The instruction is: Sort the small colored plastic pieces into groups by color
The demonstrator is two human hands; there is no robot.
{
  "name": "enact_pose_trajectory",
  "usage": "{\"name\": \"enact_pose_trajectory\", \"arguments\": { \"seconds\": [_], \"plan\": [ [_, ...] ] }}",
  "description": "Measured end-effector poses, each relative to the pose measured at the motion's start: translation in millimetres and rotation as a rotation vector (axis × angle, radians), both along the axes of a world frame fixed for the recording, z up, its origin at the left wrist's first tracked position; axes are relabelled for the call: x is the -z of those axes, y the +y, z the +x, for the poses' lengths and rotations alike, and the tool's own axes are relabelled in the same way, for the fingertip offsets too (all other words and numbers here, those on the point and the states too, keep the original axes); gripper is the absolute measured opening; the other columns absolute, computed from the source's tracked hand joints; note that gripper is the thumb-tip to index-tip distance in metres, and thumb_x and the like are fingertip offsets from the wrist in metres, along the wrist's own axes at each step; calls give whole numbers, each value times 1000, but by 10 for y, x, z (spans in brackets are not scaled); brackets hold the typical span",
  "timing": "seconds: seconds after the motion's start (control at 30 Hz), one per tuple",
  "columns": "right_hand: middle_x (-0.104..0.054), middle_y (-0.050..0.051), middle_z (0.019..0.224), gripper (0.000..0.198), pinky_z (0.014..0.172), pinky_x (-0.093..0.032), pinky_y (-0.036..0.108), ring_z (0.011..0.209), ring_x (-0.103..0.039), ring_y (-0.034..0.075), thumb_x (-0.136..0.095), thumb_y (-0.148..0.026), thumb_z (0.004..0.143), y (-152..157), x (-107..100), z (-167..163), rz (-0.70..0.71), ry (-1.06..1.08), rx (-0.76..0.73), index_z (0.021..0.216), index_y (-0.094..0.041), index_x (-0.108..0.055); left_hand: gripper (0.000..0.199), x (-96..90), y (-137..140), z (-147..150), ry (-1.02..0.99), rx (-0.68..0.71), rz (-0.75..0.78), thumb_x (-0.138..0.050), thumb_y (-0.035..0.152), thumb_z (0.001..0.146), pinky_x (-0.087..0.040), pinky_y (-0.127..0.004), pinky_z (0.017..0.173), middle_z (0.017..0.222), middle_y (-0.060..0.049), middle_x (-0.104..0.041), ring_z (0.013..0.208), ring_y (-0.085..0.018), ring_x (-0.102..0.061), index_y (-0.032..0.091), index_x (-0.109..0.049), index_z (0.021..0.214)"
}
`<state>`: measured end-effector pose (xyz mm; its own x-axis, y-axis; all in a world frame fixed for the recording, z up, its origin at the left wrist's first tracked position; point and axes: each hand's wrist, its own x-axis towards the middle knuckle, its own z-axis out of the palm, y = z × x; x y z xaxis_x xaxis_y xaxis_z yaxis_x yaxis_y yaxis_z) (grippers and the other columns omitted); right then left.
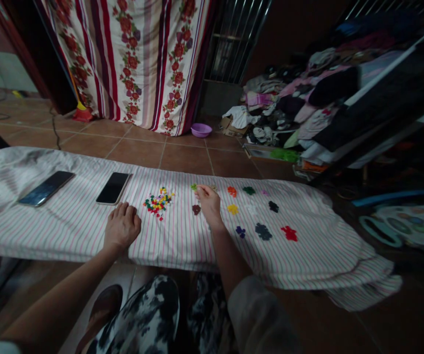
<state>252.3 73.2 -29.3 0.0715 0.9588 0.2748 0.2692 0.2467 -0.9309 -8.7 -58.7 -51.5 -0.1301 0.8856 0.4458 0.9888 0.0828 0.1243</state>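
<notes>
My left hand (124,225) rests palm down on the striped cloth (86,231), fingers stretched out and holding nothing. Just right of it lies a mixed pile of small coloured pieces (158,201). My right hand (209,200) has its fingers pinched together over a small light green pile (194,187); whatever is between the fingertips is too small to make out. Around that hand are sorted piles: brown (196,210), orange (231,191), yellow (233,209), dark green (249,190), black (273,206), purple (240,231), grey (263,231) and red (289,233). My right hand partly covers other pieces.
Two phones, one dark (46,189) and one pale-edged (113,188), lie on the cloth at left. Beyond the table are a floral curtain (145,64), a purple basin (201,130) and heaped clothes (281,103). A dark slanted bar (359,142) stands at right.
</notes>
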Motion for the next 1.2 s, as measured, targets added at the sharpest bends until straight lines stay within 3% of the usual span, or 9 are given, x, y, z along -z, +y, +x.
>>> {"name": "enact_pose_trajectory", "arguments": {
  "seconds": [0.13,0.57,0.8,1.0,1.2],
  "plan": [
    [-72,6,87,34,70,-54,29,79,-68,18,-58,-46,80,-21,-16,64,-76,194,17,94,-18,-70,28,-9,-4,6,6,4,-8,-41,25,88,-43,-50,101,126,-21,-60,123,-34,-53,13,-62,102],
    [-73,6,92,31,82,-54,31,88,-70,17,-64,-39,72,-40,41,317,-109,394,70,93,-18,-71,27,-14,-8,-6,52,3,-16,-40,27,88,-44,-49,100,124,-19,-61,119,-32,-55,15,-60,102],
    [-70,3,82,29,71,-55,26,78,-68,15,-67,-38,70,-19,45,493,-109,420,170,92,-19,-69,31,-18,-11,-4,33,6,-41,-37,28,89,-43,-48,101,126,-20,-59,123,-32,-53,14,-60,104],
    [-67,0,76,23,62,-54,21,69,-66,11,-71,-27,64,156,17,1038,-23,552,422,85,-20,-62,33,-11,-7,-8,33,8,-54,-36,30,90,-43,-49,101,127,-21,-59,123,-33,-53,13,-60,104],
    [-59,-3,57,21,46,-49,19,52,-60,11,-73,-22,55,377,52,1838,-105,416,559,72,-18,-60,31,1,7,-17,51,21,-41,-36,29,89,-44,-49,101,124,-20,-60,121,-32,-54,14,-60,101]
  ]
}}
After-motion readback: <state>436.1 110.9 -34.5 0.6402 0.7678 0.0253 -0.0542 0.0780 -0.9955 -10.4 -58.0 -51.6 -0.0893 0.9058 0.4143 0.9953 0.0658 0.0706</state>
